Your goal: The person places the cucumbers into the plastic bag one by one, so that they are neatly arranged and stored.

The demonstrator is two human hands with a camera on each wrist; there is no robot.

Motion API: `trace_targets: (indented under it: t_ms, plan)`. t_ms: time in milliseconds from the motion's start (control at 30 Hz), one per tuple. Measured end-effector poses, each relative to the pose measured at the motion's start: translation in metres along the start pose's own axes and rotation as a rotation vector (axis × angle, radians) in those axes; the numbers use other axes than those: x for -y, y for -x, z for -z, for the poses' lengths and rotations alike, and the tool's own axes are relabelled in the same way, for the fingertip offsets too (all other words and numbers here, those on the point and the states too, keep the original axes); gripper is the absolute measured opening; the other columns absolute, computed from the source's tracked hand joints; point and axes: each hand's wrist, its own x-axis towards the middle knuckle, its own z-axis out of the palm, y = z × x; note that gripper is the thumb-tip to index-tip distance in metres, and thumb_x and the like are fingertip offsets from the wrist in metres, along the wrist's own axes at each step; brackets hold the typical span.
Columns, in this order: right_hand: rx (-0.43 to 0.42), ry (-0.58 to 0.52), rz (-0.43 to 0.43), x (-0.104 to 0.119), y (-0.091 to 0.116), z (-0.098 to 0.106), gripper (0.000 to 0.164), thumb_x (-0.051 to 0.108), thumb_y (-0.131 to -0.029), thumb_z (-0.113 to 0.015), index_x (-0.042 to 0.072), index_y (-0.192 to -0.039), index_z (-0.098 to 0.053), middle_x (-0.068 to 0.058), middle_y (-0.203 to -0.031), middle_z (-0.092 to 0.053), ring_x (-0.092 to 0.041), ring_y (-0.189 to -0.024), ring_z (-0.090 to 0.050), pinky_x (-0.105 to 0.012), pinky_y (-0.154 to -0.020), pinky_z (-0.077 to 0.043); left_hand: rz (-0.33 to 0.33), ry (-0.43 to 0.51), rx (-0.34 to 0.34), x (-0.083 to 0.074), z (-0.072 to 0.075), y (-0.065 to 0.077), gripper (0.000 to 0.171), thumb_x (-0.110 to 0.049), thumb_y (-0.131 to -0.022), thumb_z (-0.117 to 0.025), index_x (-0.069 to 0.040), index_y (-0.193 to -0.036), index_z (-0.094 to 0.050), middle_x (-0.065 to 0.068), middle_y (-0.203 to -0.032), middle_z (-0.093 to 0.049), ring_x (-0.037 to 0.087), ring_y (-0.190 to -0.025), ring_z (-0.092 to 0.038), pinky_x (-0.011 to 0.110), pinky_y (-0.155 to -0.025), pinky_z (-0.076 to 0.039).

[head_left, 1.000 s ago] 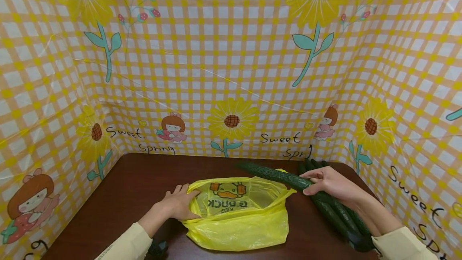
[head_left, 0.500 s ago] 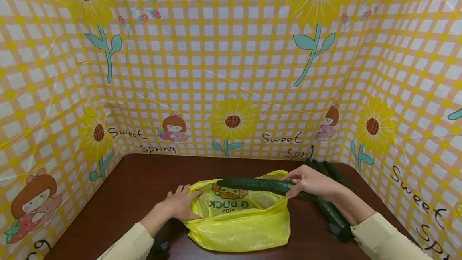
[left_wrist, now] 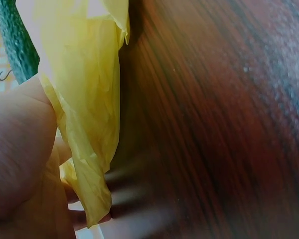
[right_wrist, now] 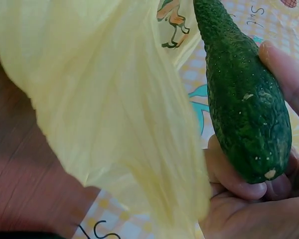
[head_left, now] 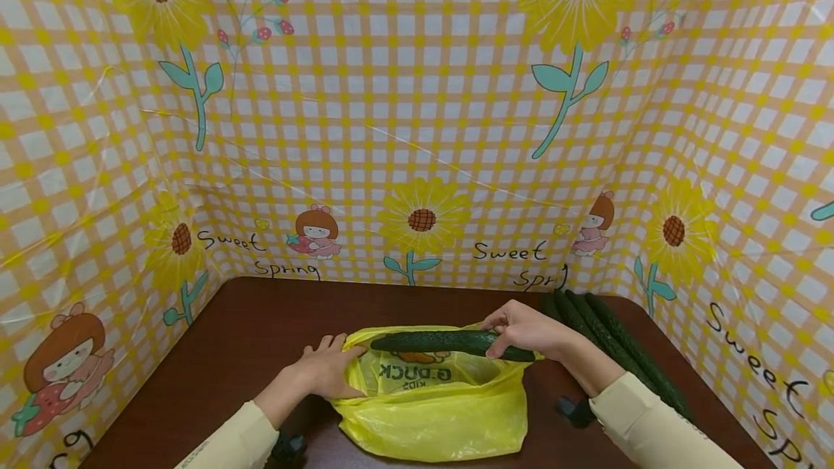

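A yellow plastic bag (head_left: 436, 422) with a duck print lies on the table, its mouth facing up. At the bag's left side, my left hand (head_left: 326, 368) has its fingers spread, with thumb and forefinger over the rim. My right hand (head_left: 528, 328) pinches a long dark green cucumber (head_left: 436, 342) near its right end. The cucumber lies level across the bag's mouth, below the far rim, its left tip near the left hand. In the right wrist view, the cucumber's blunt end (right_wrist: 254, 144) sits between thumb and fingers, beside the bag's side (right_wrist: 104, 99).
Several more cucumbers (head_left: 619, 346) lie side by side at the table's right, partly behind the right forearm. The dark brown table (head_left: 274, 310) is walled by checked, flower-printed cloth (head_left: 417, 136) on the back and both sides. Black devices (head_left: 575, 411) show under both wrists.
My right hand has carried the cucumber leftward and down from above the right-hand pile into the bag's mouth. The left hand has stayed at the bag's rim.
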Motion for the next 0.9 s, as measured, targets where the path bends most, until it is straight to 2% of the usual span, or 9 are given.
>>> trace_targets:
  t_ms: [33,67,267,700,900]
  plan:
    - [-0.004,0.002,-0.010,0.000,-0.002,-0.002,0.035,0.009,-0.079,-0.081,-0.001,-0.113,-0.076,-0.019,-0.122,-0.070,-0.051,-0.122,-0.057,-0.055,-0.096,-0.052,-0.001,-0.002,0.001,0.000,0.000,0.000,0.082,-0.060,-0.083,-0.075,-0.026,-0.151,-0.047,0.018,-0.162,-0.029,0.043,-0.148,-0.027,0.071,-0.110,-0.028]
    - [-0.010,0.007,-0.015,-0.001,-0.003,-0.003,0.039,0.009,-0.079,-0.081,-0.001,-0.116,-0.075,-0.019,-0.133,-0.065,-0.053,-0.134,-0.045,-0.059,-0.101,-0.048,-0.002,-0.002,0.003,0.000,0.000,0.000,0.082,-0.060,-0.083,-0.076,-0.026,-0.151,-0.047,0.018,-0.162,-0.029,0.044,-0.148,-0.027,0.071,-0.110,-0.028]
    - [-0.036,-0.005,-0.060,-0.002,-0.012,-0.010,0.046,0.010,-0.078,-0.082,0.000,-0.122,-0.071,-0.019,-0.139,-0.061,-0.051,-0.137,-0.044,-0.059,-0.104,-0.046,-0.004,0.002,0.003,-0.001,0.002,0.002,0.081,-0.058,-0.082,-0.077,-0.025,-0.150,-0.048,0.018,-0.161,-0.029,0.045,-0.148,-0.026,0.072,-0.109,-0.028]
    - [-0.052,-0.039,-0.068,-0.015,-0.030,-0.020,0.043,0.007,-0.078,-0.081,0.000,-0.120,-0.073,-0.019,-0.137,-0.062,-0.052,-0.138,-0.042,-0.063,-0.106,-0.042,-0.006,-0.009,0.010,-0.002,0.001,0.003,0.081,-0.058,-0.082,-0.077,-0.028,-0.151,-0.047,0.017,-0.162,-0.029,0.045,-0.148,-0.027,0.072,-0.109,-0.028]
    - [-0.061,-0.052,-0.103,-0.024,-0.034,-0.024,0.044,0.006,-0.078,-0.082,0.000,-0.121,-0.072,-0.020,-0.139,-0.061,-0.051,-0.139,-0.042,-0.063,-0.108,-0.040,-0.003,-0.014,0.008,-0.002,0.001,0.003,0.081,-0.058,-0.082,-0.077,-0.029,-0.151,-0.047,0.017,-0.162,-0.029,0.046,-0.148,-0.027,0.072,-0.109,-0.028]
